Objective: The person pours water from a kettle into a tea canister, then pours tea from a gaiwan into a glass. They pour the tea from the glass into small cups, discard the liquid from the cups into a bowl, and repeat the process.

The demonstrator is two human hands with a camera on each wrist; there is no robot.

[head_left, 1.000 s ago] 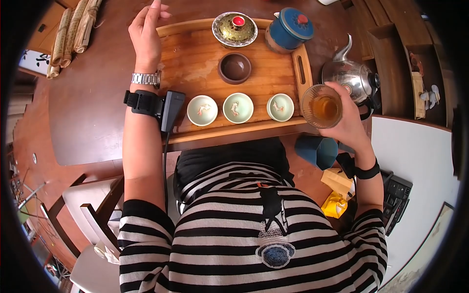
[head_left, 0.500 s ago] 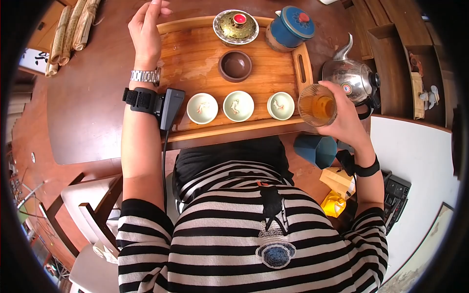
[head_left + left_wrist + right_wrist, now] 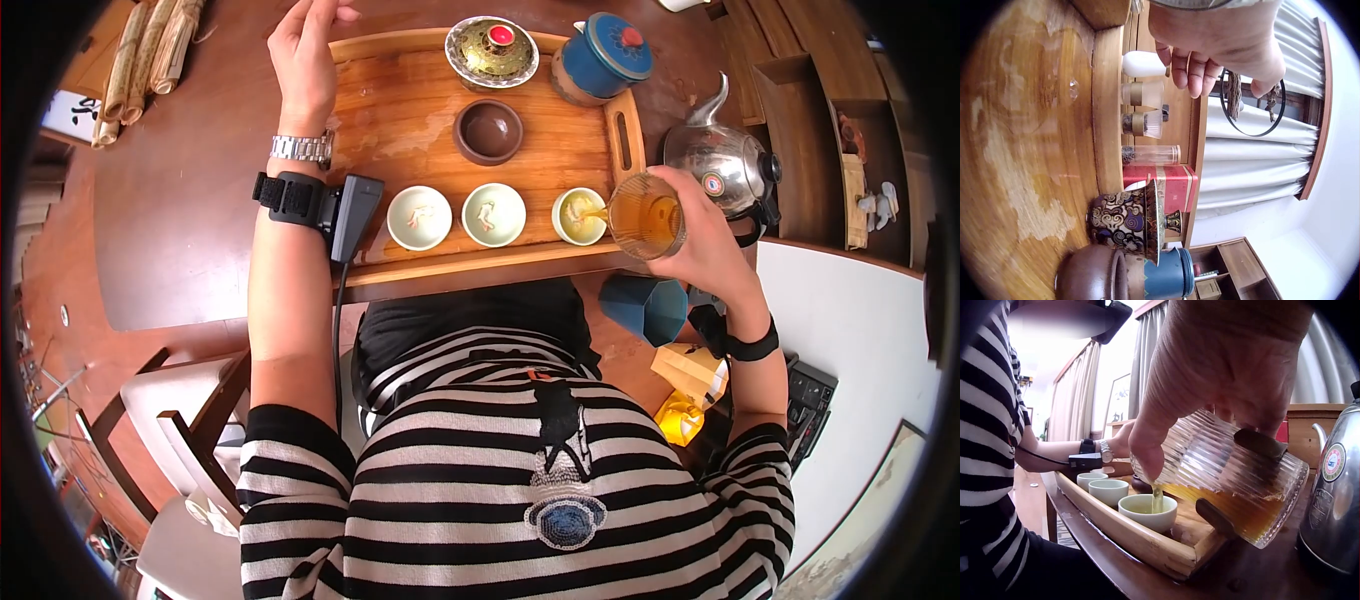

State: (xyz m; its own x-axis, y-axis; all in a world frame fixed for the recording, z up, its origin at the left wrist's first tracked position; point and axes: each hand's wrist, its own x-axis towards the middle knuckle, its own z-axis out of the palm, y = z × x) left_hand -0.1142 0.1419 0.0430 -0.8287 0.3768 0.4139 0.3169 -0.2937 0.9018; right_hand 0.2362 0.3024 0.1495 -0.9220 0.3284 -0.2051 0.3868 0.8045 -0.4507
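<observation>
My right hand (image 3: 700, 235) grips a ribbed glass pitcher (image 3: 648, 216) (image 3: 1235, 481) of amber tea, tilted left over the rightmost of three pale green cups (image 3: 578, 216) (image 3: 1147, 512). A thin stream of tea falls into that cup. The middle cup (image 3: 493, 215) and the left cup (image 3: 419, 217) stand beside it on the wooden tray (image 3: 560, 150). My left hand (image 3: 303, 50) (image 3: 1222, 44) rests with relaxed fingers at the tray's far left corner and holds nothing.
On the tray stand a brown bowl (image 3: 488, 131), a gold lidded gaiwan (image 3: 492, 50) (image 3: 1129, 219) and a blue lidded jar (image 3: 603, 57). A steel kettle (image 3: 722, 160) (image 3: 1335, 500) stands right of the tray. Bamboo scrolls (image 3: 140, 55) lie far left.
The right hand has brought the pitcher left to the rightmost cup and tipped it, so tea now pours in. The left hand has stayed put.
</observation>
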